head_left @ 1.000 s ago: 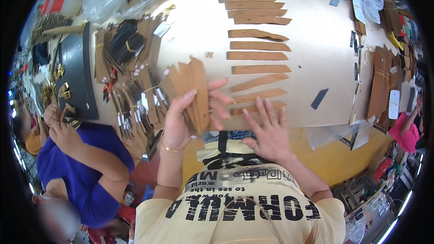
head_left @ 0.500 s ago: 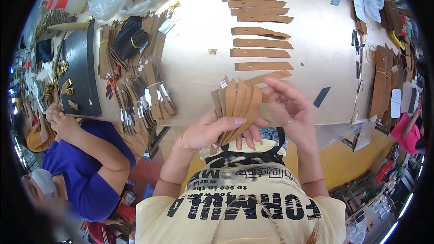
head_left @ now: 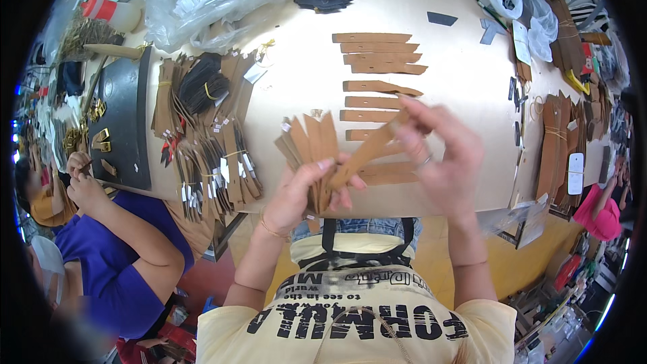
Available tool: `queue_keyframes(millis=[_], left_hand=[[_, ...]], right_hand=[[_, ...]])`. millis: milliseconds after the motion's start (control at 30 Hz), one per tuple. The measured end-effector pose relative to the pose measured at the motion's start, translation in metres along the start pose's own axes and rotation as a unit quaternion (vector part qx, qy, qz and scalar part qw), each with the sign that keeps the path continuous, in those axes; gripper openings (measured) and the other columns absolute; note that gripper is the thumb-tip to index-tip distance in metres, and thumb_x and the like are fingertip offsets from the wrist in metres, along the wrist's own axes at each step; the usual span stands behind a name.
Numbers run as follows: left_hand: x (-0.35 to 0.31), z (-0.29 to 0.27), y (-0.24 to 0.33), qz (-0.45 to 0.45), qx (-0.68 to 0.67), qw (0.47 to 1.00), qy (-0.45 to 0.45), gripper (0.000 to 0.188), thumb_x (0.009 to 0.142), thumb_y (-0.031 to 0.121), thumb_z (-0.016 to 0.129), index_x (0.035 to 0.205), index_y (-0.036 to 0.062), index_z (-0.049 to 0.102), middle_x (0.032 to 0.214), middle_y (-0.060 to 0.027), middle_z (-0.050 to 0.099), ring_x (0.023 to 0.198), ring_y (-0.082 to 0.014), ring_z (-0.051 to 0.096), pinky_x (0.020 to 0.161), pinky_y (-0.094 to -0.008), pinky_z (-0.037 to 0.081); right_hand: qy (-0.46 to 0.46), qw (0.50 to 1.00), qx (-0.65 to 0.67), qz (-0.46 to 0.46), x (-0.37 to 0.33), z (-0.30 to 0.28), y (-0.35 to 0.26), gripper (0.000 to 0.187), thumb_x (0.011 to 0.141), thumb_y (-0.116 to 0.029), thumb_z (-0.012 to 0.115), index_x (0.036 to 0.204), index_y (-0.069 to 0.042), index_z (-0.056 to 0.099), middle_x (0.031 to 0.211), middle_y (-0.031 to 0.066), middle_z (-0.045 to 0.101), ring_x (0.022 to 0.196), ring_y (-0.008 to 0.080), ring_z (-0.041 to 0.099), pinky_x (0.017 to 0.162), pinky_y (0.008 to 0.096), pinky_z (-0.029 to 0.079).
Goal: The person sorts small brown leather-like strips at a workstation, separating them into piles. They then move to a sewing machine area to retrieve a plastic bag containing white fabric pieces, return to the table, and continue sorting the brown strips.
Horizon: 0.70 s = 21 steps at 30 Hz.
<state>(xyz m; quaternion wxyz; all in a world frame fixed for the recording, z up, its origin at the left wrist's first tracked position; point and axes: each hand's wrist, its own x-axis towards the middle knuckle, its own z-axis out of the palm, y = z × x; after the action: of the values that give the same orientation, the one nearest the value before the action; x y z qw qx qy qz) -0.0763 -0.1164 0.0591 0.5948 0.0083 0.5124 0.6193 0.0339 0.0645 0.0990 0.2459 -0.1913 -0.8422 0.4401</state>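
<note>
My left hand is closed around a fanned bundle of brown leather strips near the table's front edge, thumb on top. A small white tag shows at the upper end of one. One brown leather strip slants out of the bundle to my right hand, whose fingers pinch its far end; this hand is smeared by motion. Beyond my hands, several brown strips lie crosswise in a column, pointed ends to the right. Another strip or two lies nearer me, partly hidden by my right hand.
Tied bundles of tagged brown strips lie left, beside a black board with gold-coloured metal pieces. Clear plastic bags cover the far left. More brown bundles lie right. A co-worker in a purple shirt works at left.
My right hand has moved up from beside the bundle and now pulls one strip out to the right. The left hand with the bundle has shifted slightly left. The view has tilted.
</note>
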Motion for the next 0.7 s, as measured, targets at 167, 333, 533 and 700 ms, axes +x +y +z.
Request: queue_keyframes(millis=[167,333,533,700], left_hand=[[0.007,-0.022,0.017,0.154,-0.055,0.984,-0.076,0.053,0.095,0.031,0.033,0.121,-0.0105,0.053,0.094,-0.0201,0.067,0.06,-0.017,0.06,0.051,-0.0254,0.045],[0.011,-0.04,0.015,0.183,-0.128,0.975,0.003,0.052,0.094,0.031,0.035,0.121,-0.0094,0.054,0.092,-0.0192,0.066,0.057,-0.0167,0.057,0.05,-0.0258,0.045],[0.014,-0.046,0.009,0.147,-0.116,0.982,0.018,0.052,0.093,0.031,0.037,0.121,-0.0087,0.053,0.094,-0.0185,0.066,0.058,-0.0166,0.057,0.051,-0.0265,0.045],[0.022,-0.035,0.012,0.129,-0.095,0.987,-0.013,0.052,0.093,0.032,0.037,0.123,-0.0086,0.053,0.095,-0.0178,0.066,0.06,-0.016,0.057,0.052,-0.0264,0.044]], right_hand=[[0.008,0.954,0.278,0.115,0.069,0.006,0.03,0.021,0.085,-0.009,0.071,0.1,0.004,0.063,0.085,0.0072,0.067,0.076,0.0116,0.064,0.07,0.0234,0.05],[0.097,0.973,0.137,0.161,0.119,0.035,0.089,0.025,0.085,-0.017,0.07,0.103,-0.001,0.065,0.082,0.007,0.071,0.077,0.0123,0.067,0.073,0.0243,0.051],[0.145,0.954,-0.203,0.168,0.105,0.031,0.129,0.032,0.084,-0.025,0.071,0.112,-0.011,0.065,0.086,0.0021,0.072,0.078,0.0127,0.066,0.075,0.0287,0.05],[0.107,0.937,-0.332,-0.007,0.102,0.027,0.131,0.04,0.092,-0.032,0.058,0.128,-0.014,0.058,0.137,0.0122,0.051,0.132,0.0277,0.041,0.104,0.0433,0.034]])
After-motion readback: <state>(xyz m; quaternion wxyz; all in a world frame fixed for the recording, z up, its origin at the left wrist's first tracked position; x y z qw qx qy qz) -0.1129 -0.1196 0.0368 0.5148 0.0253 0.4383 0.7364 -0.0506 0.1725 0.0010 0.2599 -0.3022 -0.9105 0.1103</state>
